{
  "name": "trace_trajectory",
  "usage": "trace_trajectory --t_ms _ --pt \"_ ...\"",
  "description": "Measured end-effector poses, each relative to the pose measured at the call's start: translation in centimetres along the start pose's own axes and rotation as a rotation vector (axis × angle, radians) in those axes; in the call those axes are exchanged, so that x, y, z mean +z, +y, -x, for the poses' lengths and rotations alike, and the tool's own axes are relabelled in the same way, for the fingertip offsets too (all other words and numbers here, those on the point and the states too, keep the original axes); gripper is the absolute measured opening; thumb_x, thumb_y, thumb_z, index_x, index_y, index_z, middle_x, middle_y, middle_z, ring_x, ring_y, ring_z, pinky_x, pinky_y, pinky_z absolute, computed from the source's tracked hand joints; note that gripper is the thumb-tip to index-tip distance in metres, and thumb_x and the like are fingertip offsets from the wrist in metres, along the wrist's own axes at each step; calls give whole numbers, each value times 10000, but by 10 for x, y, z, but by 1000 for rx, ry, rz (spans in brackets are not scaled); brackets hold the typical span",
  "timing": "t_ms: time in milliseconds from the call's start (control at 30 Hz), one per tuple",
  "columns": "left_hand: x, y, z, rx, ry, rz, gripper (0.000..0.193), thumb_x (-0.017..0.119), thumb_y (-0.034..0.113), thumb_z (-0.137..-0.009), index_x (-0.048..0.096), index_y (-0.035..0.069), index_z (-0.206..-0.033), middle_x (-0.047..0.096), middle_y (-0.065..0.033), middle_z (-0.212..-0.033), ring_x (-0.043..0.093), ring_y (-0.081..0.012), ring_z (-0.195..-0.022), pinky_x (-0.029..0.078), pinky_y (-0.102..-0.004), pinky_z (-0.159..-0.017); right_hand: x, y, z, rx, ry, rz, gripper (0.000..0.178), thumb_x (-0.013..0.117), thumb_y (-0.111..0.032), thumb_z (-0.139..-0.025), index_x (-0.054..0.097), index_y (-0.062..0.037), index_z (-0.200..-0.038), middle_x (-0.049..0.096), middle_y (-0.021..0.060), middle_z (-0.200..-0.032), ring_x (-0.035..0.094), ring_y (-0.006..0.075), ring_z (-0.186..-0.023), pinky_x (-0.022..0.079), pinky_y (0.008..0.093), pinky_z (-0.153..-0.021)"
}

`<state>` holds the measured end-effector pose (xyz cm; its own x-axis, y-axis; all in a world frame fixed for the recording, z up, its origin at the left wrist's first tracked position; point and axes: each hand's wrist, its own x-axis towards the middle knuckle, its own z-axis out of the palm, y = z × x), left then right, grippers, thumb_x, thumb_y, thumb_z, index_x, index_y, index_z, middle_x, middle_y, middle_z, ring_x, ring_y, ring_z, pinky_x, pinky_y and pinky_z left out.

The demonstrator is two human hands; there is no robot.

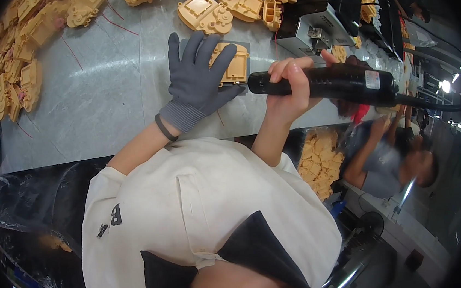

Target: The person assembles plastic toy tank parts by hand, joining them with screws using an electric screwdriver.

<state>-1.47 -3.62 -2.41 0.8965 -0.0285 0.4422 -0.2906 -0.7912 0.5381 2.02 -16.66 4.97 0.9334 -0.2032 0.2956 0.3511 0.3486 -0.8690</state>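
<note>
My left hand [197, 73], in a grey knitted glove, lies with its fingers spread over the left side of a yellow plastic housing [239, 63]. The housing rests on a dark base on the table, partly hidden by the glove. My bare right hand [290, 89] is wrapped round a black electric screwdriver [340, 86], held nearly level. Its front end points left, close to the housing's lower right corner and the gloved thumb. Whether the tip touches the housing cannot be made out. A cable [432, 103] leaves its back end to the right.
Piles of yellow housings [24, 41] line the table's left and far edges, with single ones [205, 12] nearer. A metal-and-black device [313, 24] stands at the far right. Thin red wires [120, 25] lie on the grey table [110, 80]. A co-worker [385, 158] is at the right.
</note>
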Motion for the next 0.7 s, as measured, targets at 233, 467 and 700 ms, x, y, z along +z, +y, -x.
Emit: trace_trajectory --t_ms 233,467,700 --pt "1 0 0 32 5 -8 682 748 469 -599 534 163 -1170 451 -115 -1239 386 -329 -1196 171 -639 -1004 1 -2 0 2 -1 -7 541 557 36 -726 307 -12 -1204 507 84 -608 492 158 -454 459 310 -508" --pt "0 3 -1 24 -11 16 639 747 435 -609 549 153 -1147 463 -114 -1228 405 -317 -1165 192 -620 -1008 -1 1 0 4 -20 97 522 512 19 -738 346 -74 -1224 486 76 -588 475 181 -456 432 331 -514" --pt "-1 5 -3 -8 -16 33 582 748 383 -601 570 140 -1099 487 -120 -1199 439 -297 -1101 261 -559 -993 -1 -4 -1 -9 -20 -5 548 551 29 -738 296 -25 -1220 516 87 -623 496 158 -457 456 313 -515"
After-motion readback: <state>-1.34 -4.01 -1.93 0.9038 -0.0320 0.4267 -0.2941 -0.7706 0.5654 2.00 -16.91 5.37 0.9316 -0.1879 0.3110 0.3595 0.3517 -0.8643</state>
